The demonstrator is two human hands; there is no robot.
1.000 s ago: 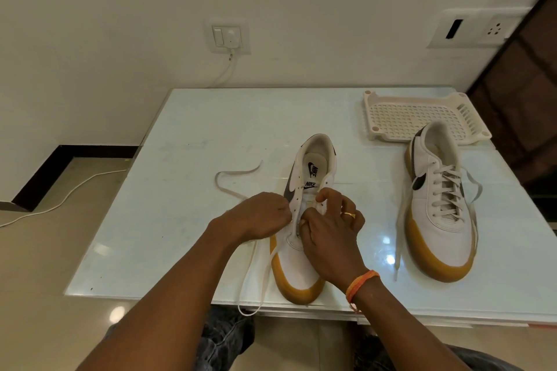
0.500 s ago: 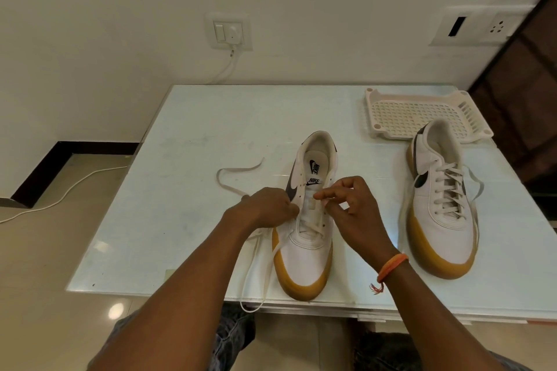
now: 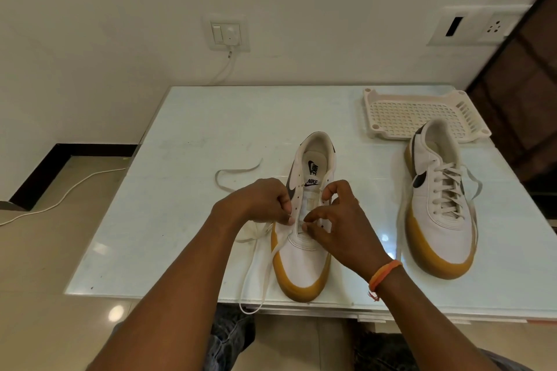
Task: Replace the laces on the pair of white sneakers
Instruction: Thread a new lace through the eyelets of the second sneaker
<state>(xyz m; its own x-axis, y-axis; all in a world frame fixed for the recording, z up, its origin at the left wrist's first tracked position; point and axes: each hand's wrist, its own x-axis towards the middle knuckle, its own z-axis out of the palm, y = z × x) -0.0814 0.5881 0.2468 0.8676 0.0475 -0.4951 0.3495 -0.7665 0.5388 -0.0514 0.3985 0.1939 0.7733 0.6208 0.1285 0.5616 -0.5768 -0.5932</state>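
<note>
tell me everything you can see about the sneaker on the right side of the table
The right sneaker is a low white shoe, leather by the look, with a dark swoosh on its side and a thick tan sole. It stands upright on the pale table, toe toward the person, heel next to the white plastic tray. It is fully laced with off-white laces; the untied ends trail down both sides onto the table. Neither hand touches it.

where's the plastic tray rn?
Head view: the white plastic tray sits at the table's far right corner, directly behind the heel of the laced sneaker.
</note>
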